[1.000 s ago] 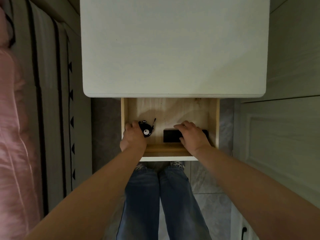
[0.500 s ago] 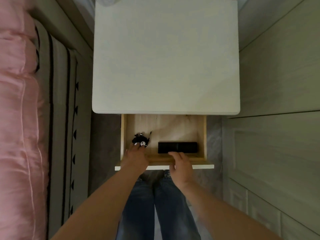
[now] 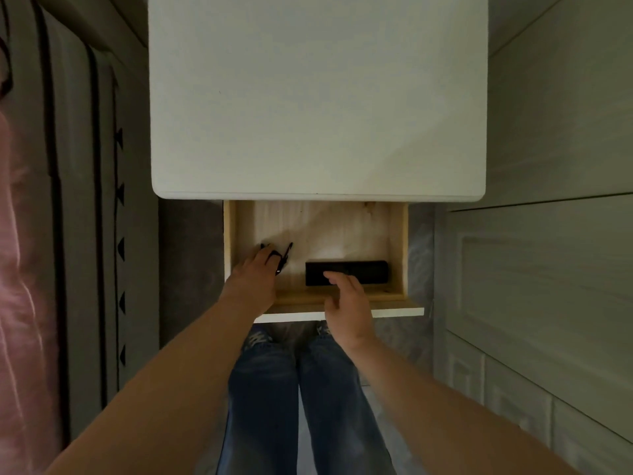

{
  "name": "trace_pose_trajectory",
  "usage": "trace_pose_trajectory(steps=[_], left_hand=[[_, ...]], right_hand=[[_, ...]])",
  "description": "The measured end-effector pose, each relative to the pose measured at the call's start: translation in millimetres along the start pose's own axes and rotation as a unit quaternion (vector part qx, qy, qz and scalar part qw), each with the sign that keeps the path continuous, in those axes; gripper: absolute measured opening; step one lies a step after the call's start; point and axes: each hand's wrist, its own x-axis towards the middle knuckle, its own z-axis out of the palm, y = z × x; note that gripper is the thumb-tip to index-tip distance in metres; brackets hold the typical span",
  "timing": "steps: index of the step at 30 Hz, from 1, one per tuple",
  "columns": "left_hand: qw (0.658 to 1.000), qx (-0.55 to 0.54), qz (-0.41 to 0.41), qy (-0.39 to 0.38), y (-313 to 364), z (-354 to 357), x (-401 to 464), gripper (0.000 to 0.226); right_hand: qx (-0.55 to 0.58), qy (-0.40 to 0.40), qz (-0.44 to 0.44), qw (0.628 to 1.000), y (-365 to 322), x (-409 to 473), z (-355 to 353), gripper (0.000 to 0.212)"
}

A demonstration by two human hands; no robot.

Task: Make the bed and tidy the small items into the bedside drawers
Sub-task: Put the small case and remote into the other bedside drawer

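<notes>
Below the white bedside cabinet top (image 3: 317,97), at the middle of the frame, a pale wooden drawer with a white front (image 3: 400,308) stands pulled out. Inside it, toward the lower left, the left hand (image 3: 255,279) reaches in, and its fingers (image 3: 265,257) lie over a small black fuzzy toy with a thin loop (image 3: 284,257); whether they pinch the toy or only rest on it cannot be told, since the hand hides most of it. Right of the toy, near the drawer's front wall, a black rectangular box (image 3: 363,270) lies flat on the drawer floor. The right hand (image 3: 349,303) hovers over the front edge of the drawer with its fingers (image 3: 337,279) loosely spread and holding nothing, the tips just in front of the box. At the bottom centre of the frame are the person's legs in blue jeans (image 3: 301,406). Along the left edge runs a pink satin quilt (image 3: 17,269) beside a grey mattress side with black stripes (image 3: 85,200).
</notes>
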Motion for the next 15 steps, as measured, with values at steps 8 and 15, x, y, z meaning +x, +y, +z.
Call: trace_pose_trajectory(steps=[8,15], left_hand=[[0.998,-0.061,0.000,0.035,11,-7,-20,0.045],[0.945,-0.299,-0.017,0.130,52,-3,-77,0.030]], right_hand=[[0.117,0.102,0.044,0.987,-20,-42,-5,0.034],[0.348,0.029,0.388,0.853,-23,-42,-3,0.016]])
